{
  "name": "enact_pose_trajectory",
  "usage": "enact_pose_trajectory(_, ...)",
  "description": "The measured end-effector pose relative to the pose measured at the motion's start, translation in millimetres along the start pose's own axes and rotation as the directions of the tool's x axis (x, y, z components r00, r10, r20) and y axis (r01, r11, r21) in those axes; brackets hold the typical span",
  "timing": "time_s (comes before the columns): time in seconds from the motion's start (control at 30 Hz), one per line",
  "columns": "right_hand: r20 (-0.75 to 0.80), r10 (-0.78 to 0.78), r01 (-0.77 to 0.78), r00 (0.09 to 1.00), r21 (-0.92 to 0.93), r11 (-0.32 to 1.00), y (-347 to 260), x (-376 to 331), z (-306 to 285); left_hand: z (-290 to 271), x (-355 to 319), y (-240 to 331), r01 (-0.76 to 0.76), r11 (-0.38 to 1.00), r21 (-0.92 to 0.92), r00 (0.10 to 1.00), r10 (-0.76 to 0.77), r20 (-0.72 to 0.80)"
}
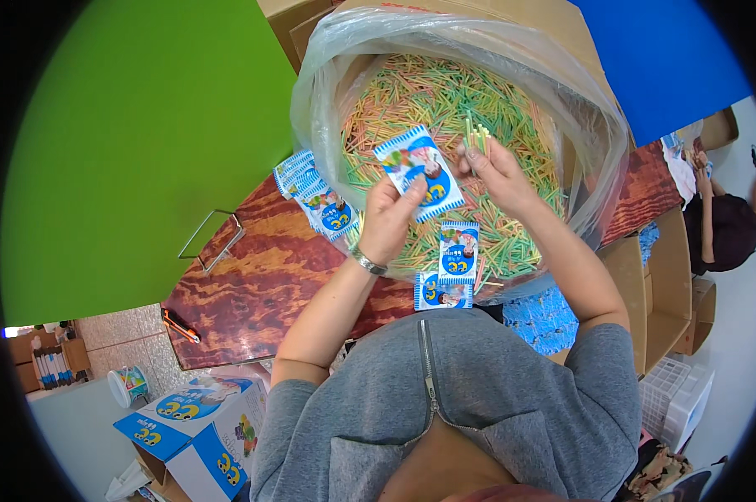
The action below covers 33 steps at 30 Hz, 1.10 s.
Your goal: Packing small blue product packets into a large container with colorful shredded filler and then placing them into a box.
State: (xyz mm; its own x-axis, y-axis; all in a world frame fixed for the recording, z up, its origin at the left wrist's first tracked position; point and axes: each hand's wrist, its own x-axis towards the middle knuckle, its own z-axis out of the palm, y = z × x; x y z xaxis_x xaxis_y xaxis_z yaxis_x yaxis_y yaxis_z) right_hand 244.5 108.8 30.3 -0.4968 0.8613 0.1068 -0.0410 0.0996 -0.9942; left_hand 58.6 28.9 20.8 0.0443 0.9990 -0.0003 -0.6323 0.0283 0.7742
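My left hand [389, 219] holds a small blue and white printed packet [418, 170] upright by its lower edge. My right hand [497, 171] pinches a few thin green and orange sticks [476, 134] just right of the packet's top. Both hands hover over a big clear plastic bag [328, 58] filled with green, orange and yellow sticks [411, 92]. Two more packets [457, 251] lie below the hands at the bag's near edge. A stack of like packets [315, 197] rests left of my left hand.
The bag sits in a cardboard box [554, 25] on a reddish wood-grain table [252, 284]. An orange-handled tool [180, 325] and a wire handle [211, 238] lie at the left. A blue and white carton [194, 422] stands below left. Another person [729, 226] works at the right.
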Motion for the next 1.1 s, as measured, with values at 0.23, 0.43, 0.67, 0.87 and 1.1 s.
enact_pose_trajectory(0.23,0.354,0.355,-0.444,0.865,0.215,0.870,-6,-13,1,0,26,31,-0.033,0.962,0.272,0.946,-0.058,0.318)
enact_pose_trajectory(0.43,0.327,0.433,-0.485,0.840,0.095,0.869,6,-15,7,-4,15,27,-0.002,0.929,0.369,0.936,-0.128,0.327)
enact_pose_trajectory(0.67,0.203,0.383,-0.216,0.901,-0.555,0.803,-75,0,-21,-24,5,19,-0.221,0.738,0.637,0.967,0.249,0.046)
enact_pose_trajectory(0.87,0.503,0.292,0.141,0.813,-0.658,0.740,-150,14,6,-20,-2,24,-0.290,0.354,0.889,0.863,0.498,0.084)
enact_pose_trajectory(1.1,0.499,0.478,0.160,0.723,-0.794,0.586,-153,37,23,-20,-7,32,-0.323,0.076,0.943,0.796,0.560,0.228)
